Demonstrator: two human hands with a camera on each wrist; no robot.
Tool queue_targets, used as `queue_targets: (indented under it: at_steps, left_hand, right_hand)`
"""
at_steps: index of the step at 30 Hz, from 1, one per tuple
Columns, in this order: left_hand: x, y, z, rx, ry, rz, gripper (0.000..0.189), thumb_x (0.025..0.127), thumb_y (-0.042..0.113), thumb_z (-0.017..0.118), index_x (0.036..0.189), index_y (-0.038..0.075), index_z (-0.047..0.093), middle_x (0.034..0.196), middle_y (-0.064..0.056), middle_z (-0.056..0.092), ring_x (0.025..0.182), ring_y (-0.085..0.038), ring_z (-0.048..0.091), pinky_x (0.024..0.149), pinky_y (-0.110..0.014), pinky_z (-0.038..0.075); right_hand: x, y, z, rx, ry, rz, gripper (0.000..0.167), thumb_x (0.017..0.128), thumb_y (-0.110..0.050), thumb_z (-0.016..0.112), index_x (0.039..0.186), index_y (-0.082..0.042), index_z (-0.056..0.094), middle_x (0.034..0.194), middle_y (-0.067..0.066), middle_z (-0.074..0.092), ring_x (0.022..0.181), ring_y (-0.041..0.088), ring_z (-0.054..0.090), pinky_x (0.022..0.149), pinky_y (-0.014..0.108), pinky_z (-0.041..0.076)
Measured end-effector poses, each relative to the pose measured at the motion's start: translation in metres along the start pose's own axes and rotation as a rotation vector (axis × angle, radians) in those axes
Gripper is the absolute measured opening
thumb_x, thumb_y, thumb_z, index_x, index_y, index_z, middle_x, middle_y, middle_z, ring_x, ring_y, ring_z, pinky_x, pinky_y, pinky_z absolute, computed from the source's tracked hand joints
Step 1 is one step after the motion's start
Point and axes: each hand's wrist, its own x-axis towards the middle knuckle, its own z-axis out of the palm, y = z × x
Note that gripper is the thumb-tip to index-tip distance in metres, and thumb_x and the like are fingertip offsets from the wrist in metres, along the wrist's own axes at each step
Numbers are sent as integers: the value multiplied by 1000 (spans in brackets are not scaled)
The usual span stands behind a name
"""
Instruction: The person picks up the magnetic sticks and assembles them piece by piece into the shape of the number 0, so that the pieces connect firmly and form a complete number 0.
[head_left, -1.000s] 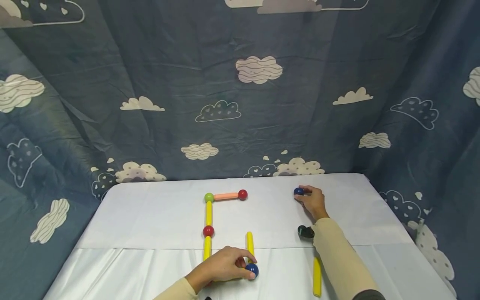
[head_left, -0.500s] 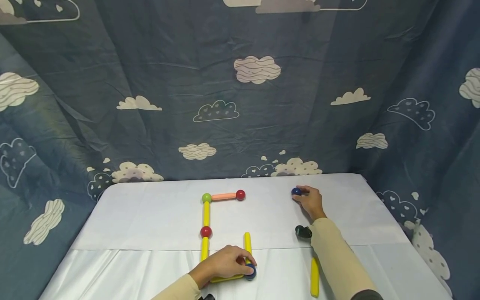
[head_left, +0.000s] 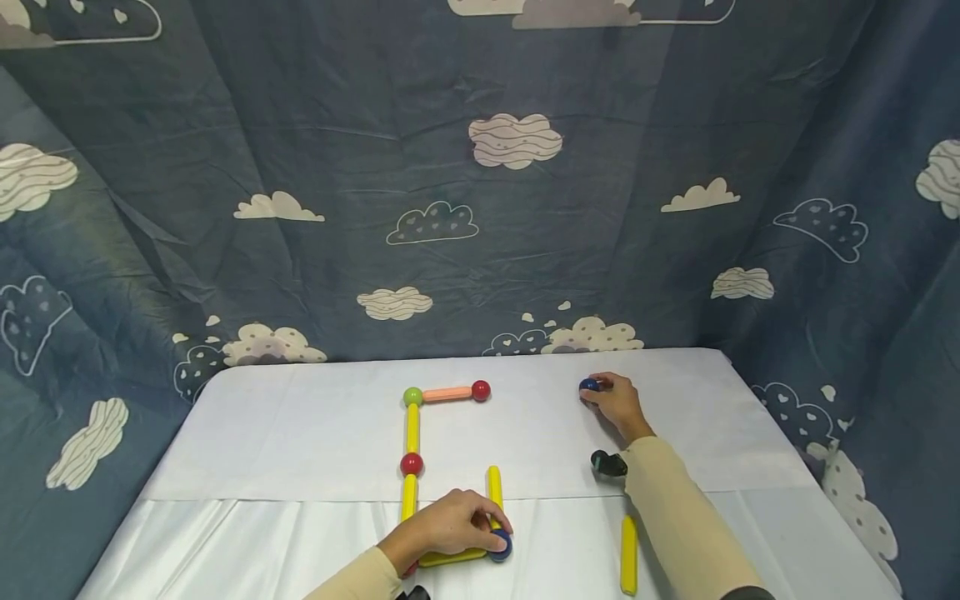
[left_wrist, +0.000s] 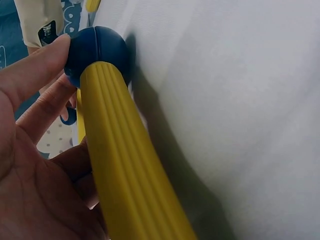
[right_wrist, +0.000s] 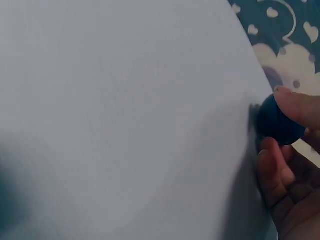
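Observation:
My left hand (head_left: pixel 457 525) pinches a glossy blue ball (left_wrist: pixel 116 50) between thumb and fingers, low over the white table. A ribbed yellow rod (left_wrist: pixel 125 160) meets this ball in the left wrist view. In the head view one yellow rod (head_left: pixel 494 487) runs away from it and another yellow rod (head_left: pixel 453 558) runs left to a red ball (head_left: pixel 409 570) partly behind the wrist. Far right, my right hand (head_left: pixel 621 404) holds a second blue ball (right_wrist: pixel 279 122) by thumb and fingertips, close to the table near its back edge.
A chain stands left: yellow rod (head_left: pixel 408 497), red ball (head_left: pixel 412 464), yellow rod (head_left: pixel 413 427), green ball (head_left: pixel 413 397), orange rod (head_left: pixel 447 394), red ball (head_left: pixel 481 390). A loose yellow rod (head_left: pixel 628 554) lies beside the right sleeve. A cloud-patterned curtain (head_left: pixel 510 250) hangs behind the table.
The right hand has shifted slightly left with its blue ball. My left thumb now covers more of its ball, and the crosswise yellow rod shows more. The view has shifted a little.

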Motion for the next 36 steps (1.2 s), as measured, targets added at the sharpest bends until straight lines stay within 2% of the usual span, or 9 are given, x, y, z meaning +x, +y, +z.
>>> queue_targets:
  at_steps: [3,6,8,22,30,36]
  left_hand:
    - [1,0,0,0,-6,2,9,84,21,75,93,20,74,70,10,57,64,-3,48,63,-19,39]
    - [1,1,0,-4,-8,1,9,84,21,76,93,20,74,70,9,57,63,-3,48,62,-19,38]
    - [1,2,0,-6,-4,3,10,83,21,76,93,19,74,70,9,57,64,-3,48,62,-19,38]
    - [0,4,2,10,-11,-30,10,82,19,77,92,21,74,73,8,56,67,-5,48,66,-22,38]
    - [0,2,2,21,-14,24,10,82,20,78,91,20,74,71,11,57,66,-2,48,66,-20,39]
    - [0,2,2,32,-10,37,10,82,21,78,91,20,74,71,11,56,66,-1,48,66,-20,39]
  right_hand:
    - [-7,-5,3,33,-51,8,45,89,-15,69,126,4,55,119,23,55,99,31,57,83,40,50]
    - [-15,-13,11,81,-99,-2,43,87,-14,71,123,3,57,114,21,59,82,23,62,68,29,52]
    - [-21,-20,18,97,-128,-25,41,85,-12,73,120,4,58,110,20,61,75,19,61,64,27,51]
    - [-69,-54,62,41,-405,-201,25,79,-11,79,102,-8,68,93,6,61,63,17,58,57,29,53]
    - [-81,-63,76,-33,-509,-295,23,80,-15,79,99,-7,68,92,4,60,58,15,55,54,27,51]
    - [-83,-70,82,-49,-572,-323,21,80,-15,78,97,-8,66,90,3,58,54,14,53,51,25,50]
